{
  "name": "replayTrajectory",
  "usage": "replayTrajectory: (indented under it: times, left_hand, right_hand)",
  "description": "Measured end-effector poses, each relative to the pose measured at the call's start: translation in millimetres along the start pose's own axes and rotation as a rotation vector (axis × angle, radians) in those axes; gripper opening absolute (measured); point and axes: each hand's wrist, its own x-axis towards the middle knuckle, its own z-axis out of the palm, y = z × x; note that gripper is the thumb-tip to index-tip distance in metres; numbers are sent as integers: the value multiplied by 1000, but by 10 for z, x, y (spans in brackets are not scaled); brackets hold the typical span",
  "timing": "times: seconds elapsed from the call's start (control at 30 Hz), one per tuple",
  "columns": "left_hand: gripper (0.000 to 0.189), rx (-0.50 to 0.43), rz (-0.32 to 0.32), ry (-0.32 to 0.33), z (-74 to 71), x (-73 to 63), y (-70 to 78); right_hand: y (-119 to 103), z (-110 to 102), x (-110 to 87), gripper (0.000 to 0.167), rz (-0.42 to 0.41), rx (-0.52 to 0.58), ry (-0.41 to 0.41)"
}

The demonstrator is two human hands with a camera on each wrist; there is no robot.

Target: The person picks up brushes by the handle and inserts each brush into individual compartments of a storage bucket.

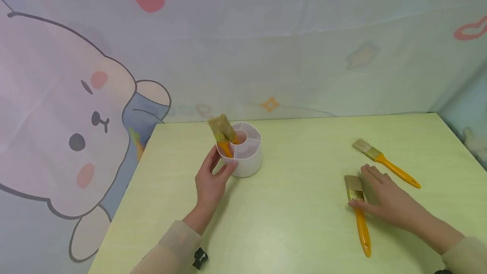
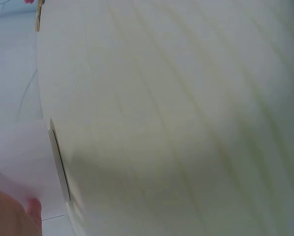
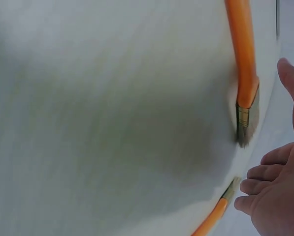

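Observation:
With thumb and fingers around its near left side, my left hand (image 1: 211, 183) grips a white round organizer (image 1: 251, 165) divided into compartments. Two paintbrushes (image 1: 220, 134) stand in it, bristles up and leaning left. In the left wrist view, the fingers press against the smooth organizer wall (image 2: 26, 157). My right hand (image 1: 395, 204) is over the nearer paintbrush (image 1: 363, 231), and its thumb overlaps the metal band in the head view. The right wrist view shows the fingers (image 3: 265, 173) extended, away from the orange handle (image 3: 243, 54). Just beyond that hand lies another paintbrush (image 1: 397, 170), bristles pointing left.
The pale yellow-green table (image 1: 296, 206) ends at the back against a printed cloth (image 1: 243, 62). A large cartoon bear (image 1: 57, 117) is printed on the left of the cloth. A small black object (image 1: 200, 258) shows beside the left sleeve.

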Motion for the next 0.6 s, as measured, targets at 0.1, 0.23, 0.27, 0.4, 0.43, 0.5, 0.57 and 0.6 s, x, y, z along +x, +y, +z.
replayTrajectory:
  times: [0.1,0.23,0.27,0.4,0.43,0.5,0.57,0.6]
  left_hand:
    - [75,4,1,-3,-4,-2,1]
    - [75,0,0,-9,6,2,12]
    - [75,0,-1,-9,10,2,14]
    - [75,3,-6,-8,19,1,17]
    - [75,4,-7,-7,22,3,13]
    - [75,5,-7,-6,27,8,7]
    - [75,5,-8,-7,30,6,11]
    - [75,5,-10,-7,31,7,10]
  right_hand:
    - [30,50,-61,111,-19,-7,15]
    - [56,89,-121,110,-41,-33,24]
    - [62,95,-134,110,-46,-38,28]
    - [76,126,-189,110,-46,-57,24]
    - [77,136,-202,110,-45,-63,22]
    - [81,153,-225,109,-47,-87,22]
    - [88,163,-247,107,-57,-111,33]
    - [91,166,-257,106,-64,-123,40]
